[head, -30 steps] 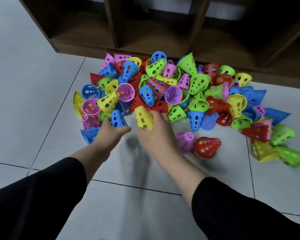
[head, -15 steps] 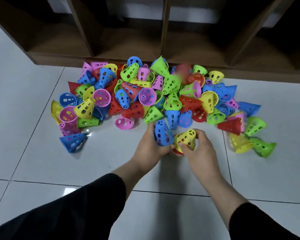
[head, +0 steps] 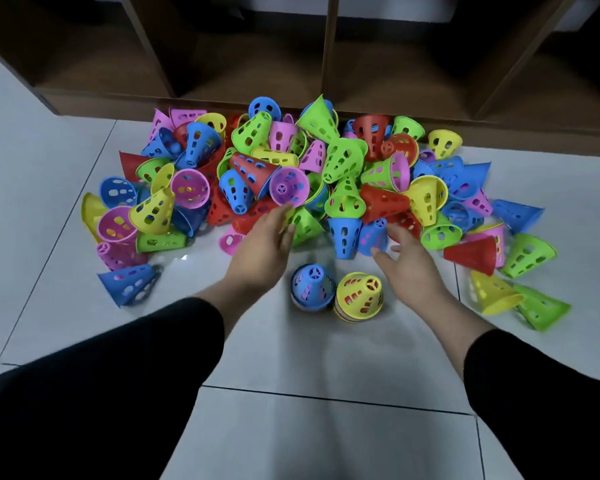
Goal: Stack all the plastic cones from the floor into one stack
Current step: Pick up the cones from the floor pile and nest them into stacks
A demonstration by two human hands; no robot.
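**Plastic cones, mixed colours, heaped on pale floor tile**

Plastic, perforated, in blue, green, yellow, red and pink: one large loose pile of cones (head: 312, 174) across the upper middle of the frame, lying on their sides, tipped and overlapping, set against the base of a dark wooden shelf unit (head: 326, 64) along the top edge.

Item, centre frame, just below the pile: blue-topped stack (head: 313, 287), upright, narrow end up, pink showing through its holes. Item, touching it on the right: yellow-topped stack (head: 359, 296), upright, red showing through its holes and further rims visible at its base. Both stand on the grey tile floor (head: 326, 358), apart from the heap.

Left hand (head: 262, 252): empty, fingers spread and extended, tips at the near edge of the pile beside a pink cone mouth (head: 289, 186) and a green cone (head: 305, 223).

Right hand (head: 411, 259): empty, fingers spread wide, tips near two blue cones (head: 343, 235) at the front of the heap.

Both forearms in black sleeves (head: 136, 375), entering from the lower corners.

Outliers: single blue cone (head: 129, 284) at left; yellow and green cones (head: 520, 299) at right.
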